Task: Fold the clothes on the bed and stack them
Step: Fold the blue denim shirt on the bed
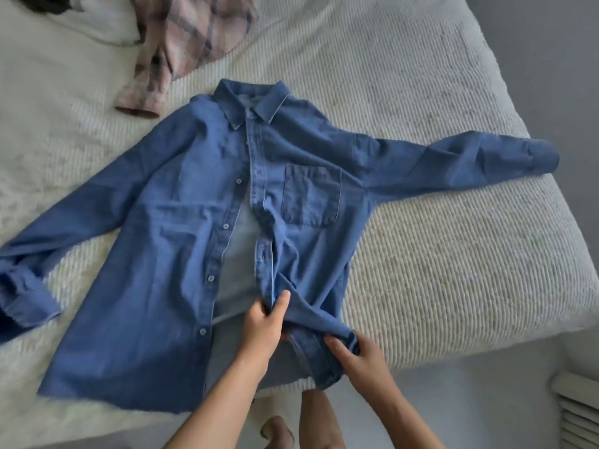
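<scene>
I see the shirt (181, 228) lying face up on the bed (437, 254), front unbuttoned and parted. Its long axis runs from the collar (251, 103) at the far end down to the hem at the near edge of the bed, tilted a little so the collar sits right of the hem's middle. The sleeves spread outward: one reaches to the left edge of my view, the other stretches right toward the bed's side. The chest pocket (311, 196) faces up on the right panel.

Beyond the collar, to the upper left, a plaid garment (191, 37) lies crumpled, its cuff just beside the shirt's shoulder but apart from it. A white cloth (97, 30) sits further back, touching the plaid. A vent (580, 416) shows at the lower right, off the bed.

My left hand (262, 322) pinches the buttonhole placket near the hem, thumb and fingers curled round a bunched fold. My right hand (353, 350) grips the right panel's lower edge, fingers curled over the cloth, just beside the left hand.
</scene>
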